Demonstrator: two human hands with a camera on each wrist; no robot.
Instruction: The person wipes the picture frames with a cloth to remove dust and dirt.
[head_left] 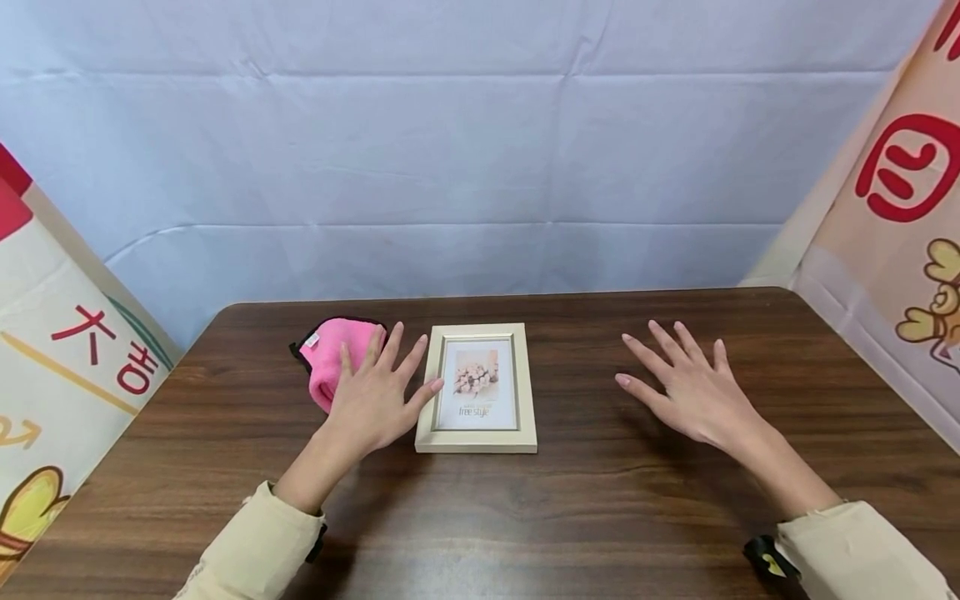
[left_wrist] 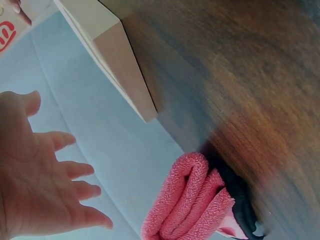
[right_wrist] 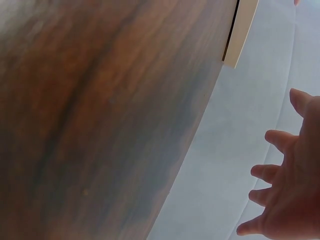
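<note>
My left hand (head_left: pixel 378 400) is spread above the table, its fingers straight and apart, holding nothing. In the head view it overlaps the pink cloth (head_left: pixel 330 358) and the left edge of the picture frame (head_left: pixel 476 442). The folded fluffy cloth (left_wrist: pixel 187 200) has black edging and a small white tag. Cream-coloured and lying flat, the picture frame shows a flower print and the words "free style". My right hand (head_left: pixel 693 396) hovers to the right of the frame with fingers fanned out and nothing in them; the right wrist view shows its palm (right_wrist: pixel 295 190) well off the wood.
Both hands are over a dark brown wooden table (head_left: pixel 585 517). Behind it hangs a creased pale blue cloth backdrop (head_left: pixel 420 167). Printed panels stand at the left (head_left: pixel 82 358) and right (head_left: pixel 892 275), with red characters and cartoon drawings. Beige sleeves (head_left: pixel 255 542) cover the forearms.
</note>
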